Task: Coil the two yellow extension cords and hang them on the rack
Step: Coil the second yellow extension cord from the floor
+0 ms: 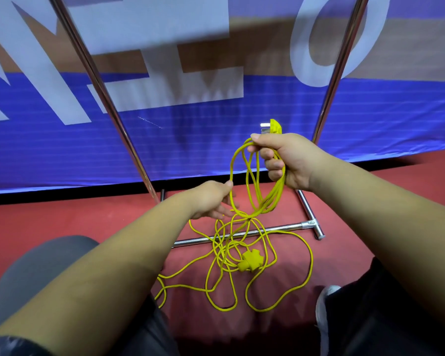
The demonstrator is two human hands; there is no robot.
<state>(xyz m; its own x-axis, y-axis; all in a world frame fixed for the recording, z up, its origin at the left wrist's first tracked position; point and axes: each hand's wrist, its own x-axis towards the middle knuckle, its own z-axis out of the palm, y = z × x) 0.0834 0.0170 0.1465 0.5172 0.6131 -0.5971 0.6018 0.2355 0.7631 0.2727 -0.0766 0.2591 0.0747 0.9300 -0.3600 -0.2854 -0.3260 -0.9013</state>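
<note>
I log: right hand (290, 160) fisted round cord (251, 260) coils; left hand (211, 200) fingers slack, touching one strand; floor tangle overlaps rack bar (280, 228), partly hidden behind forearm (129, 253).

Hands: left hand (211, 201) and right hand (290, 160), both bare.
Arms: left forearm (113, 265) and right forearm (370, 206), bare.
Lower left: left trouser leg (36, 273), smooth grey fabric.
Lower right: right trouser leg (396, 325), dark, near black.
Footwear: shoe (325, 312), pale grey-white, rounded, beside the dark leg.
</note>
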